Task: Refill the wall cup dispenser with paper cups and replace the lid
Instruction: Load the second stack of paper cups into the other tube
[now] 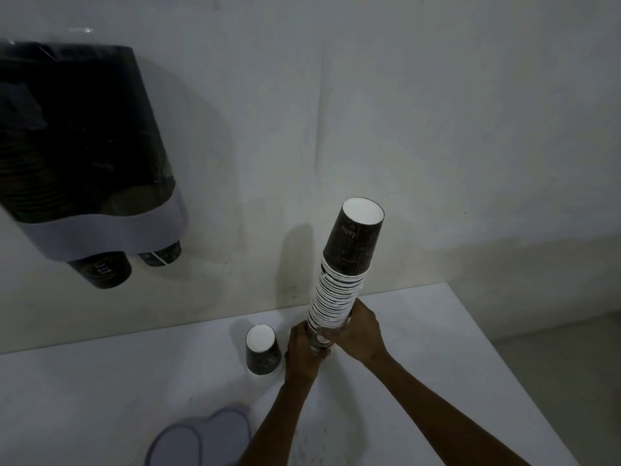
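Note:
A tall stack of dark paper cups [339, 280], stacked upside down with white rims showing, stands tilted above the white table [100, 391]. My left hand [302, 351] grips the stack's bottom end and my right hand [356, 331] wraps it just above. The dark wall cup dispenser [80, 146] with a grey lower band hangs at the left, with two cups [104, 270] poking out underneath. Its grey double-lobed lid [201, 438] lies on the table near the front edge. A single upside-down cup [262, 351] stands just left of my hands.
A plain pale wall [403, 112] rises behind the table. The table's right edge [497, 364] drops off to a lower floor area at the far right.

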